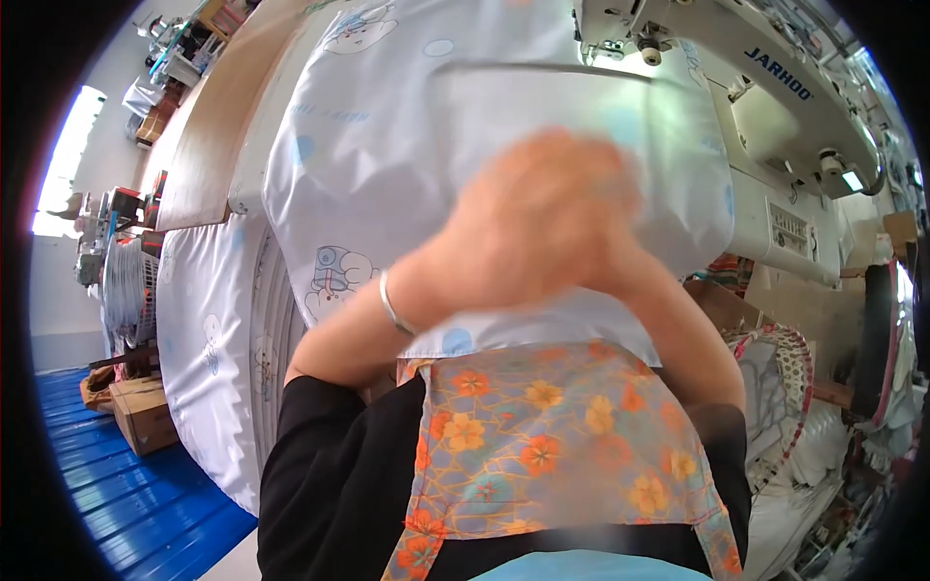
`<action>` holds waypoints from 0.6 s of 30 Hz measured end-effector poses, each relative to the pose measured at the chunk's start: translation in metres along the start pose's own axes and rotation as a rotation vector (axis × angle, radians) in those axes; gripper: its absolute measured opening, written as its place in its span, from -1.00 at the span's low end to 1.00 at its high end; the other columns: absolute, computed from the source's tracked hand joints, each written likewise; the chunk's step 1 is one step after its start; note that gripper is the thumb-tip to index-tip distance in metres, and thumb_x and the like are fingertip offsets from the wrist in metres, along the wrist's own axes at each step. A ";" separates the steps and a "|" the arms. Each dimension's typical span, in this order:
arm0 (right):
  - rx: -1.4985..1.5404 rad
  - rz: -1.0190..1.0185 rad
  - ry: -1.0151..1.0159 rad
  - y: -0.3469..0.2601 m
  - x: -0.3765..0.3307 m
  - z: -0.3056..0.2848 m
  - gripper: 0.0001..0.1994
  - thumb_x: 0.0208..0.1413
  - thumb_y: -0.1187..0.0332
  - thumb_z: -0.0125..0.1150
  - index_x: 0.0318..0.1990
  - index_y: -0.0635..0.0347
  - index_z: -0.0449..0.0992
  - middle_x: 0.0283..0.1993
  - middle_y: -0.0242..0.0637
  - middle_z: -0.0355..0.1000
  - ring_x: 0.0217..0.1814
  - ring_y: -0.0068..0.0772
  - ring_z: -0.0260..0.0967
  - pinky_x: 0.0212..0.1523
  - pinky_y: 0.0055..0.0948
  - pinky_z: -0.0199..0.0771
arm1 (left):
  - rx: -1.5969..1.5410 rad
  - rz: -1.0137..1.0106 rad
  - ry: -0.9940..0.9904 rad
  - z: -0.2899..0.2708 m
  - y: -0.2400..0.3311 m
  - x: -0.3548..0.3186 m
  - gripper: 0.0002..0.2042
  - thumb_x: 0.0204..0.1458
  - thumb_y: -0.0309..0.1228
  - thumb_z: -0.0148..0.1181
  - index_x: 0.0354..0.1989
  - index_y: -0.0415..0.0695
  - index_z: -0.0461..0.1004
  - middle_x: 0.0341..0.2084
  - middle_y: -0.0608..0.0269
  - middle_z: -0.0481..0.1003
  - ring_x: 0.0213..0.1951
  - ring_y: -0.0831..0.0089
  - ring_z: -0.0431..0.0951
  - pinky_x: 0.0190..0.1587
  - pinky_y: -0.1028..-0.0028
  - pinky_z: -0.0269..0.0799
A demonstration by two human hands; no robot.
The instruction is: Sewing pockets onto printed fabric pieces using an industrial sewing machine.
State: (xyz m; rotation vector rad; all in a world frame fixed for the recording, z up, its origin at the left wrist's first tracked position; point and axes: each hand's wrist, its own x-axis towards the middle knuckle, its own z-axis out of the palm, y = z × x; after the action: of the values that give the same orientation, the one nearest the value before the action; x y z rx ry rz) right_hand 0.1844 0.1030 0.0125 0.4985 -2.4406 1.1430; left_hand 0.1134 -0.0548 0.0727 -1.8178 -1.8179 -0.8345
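My left hand [504, 228] and my right hand [605, 242] meet in a motion blur just above a white fabric [387, 126] printed with pale blue cartoon figures. The two hands overlap, and the blur hides whether their fingers grip the cloth. A thin silver bracelet [392, 302] sits on my left wrist. The fabric spreads across the sewing table up to a cream industrial sewing machine [775, 145] at the upper right. Its near edge hangs down over my orange-flowered apron [542, 445].
More of the same white cloth [208, 329] drapes down at the left beside a wooden tabletop [208, 136]. A cardboard box [143, 412] stands on the blue floor [126, 494]. Piled fabric and a patterned basket [785, 387] crowd the right side.
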 end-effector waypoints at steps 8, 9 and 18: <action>-0.003 0.103 -0.222 0.008 0.018 0.044 -0.70 -0.22 0.54 0.10 -0.20 0.24 0.42 -0.13 -0.18 0.40 -0.34 -0.08 0.39 -0.33 -0.23 0.41 | 0.098 -0.765 -0.266 0.050 -0.109 0.016 -0.48 0.10 -0.14 0.16 0.18 -0.17 0.34 0.07 -0.07 0.41 0.08 0.08 0.42 0.11 0.23 0.32; 0.012 0.081 -0.234 0.009 0.016 0.045 -0.73 -0.19 0.52 0.12 -0.23 0.23 0.43 -0.13 -0.19 0.40 -0.34 -0.07 0.39 -0.32 -0.21 0.41 | 0.053 -0.635 -0.217 0.056 -0.112 0.024 -0.54 0.11 -0.15 0.16 0.12 -0.16 0.40 -0.05 -0.03 0.47 -0.06 0.13 0.47 0.00 0.27 0.37; -0.040 0.281 0.673 0.020 0.016 -0.043 -0.89 0.03 0.54 0.28 -0.29 0.13 0.52 -0.45 -0.65 0.33 -0.56 -0.83 0.01 -0.56 -0.71 0.04 | -0.412 -0.774 -0.078 0.052 -0.072 0.047 -0.81 0.14 -0.38 0.14 -0.22 -0.26 0.55 -0.58 0.38 0.45 -0.54 0.61 0.30 -0.45 0.54 0.25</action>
State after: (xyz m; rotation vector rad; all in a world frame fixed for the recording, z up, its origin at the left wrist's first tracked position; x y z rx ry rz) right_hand 0.1699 0.1462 0.0331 -0.2296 -1.9592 1.1298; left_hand 0.0459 0.0180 0.0592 -1.3258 -2.5949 -1.5162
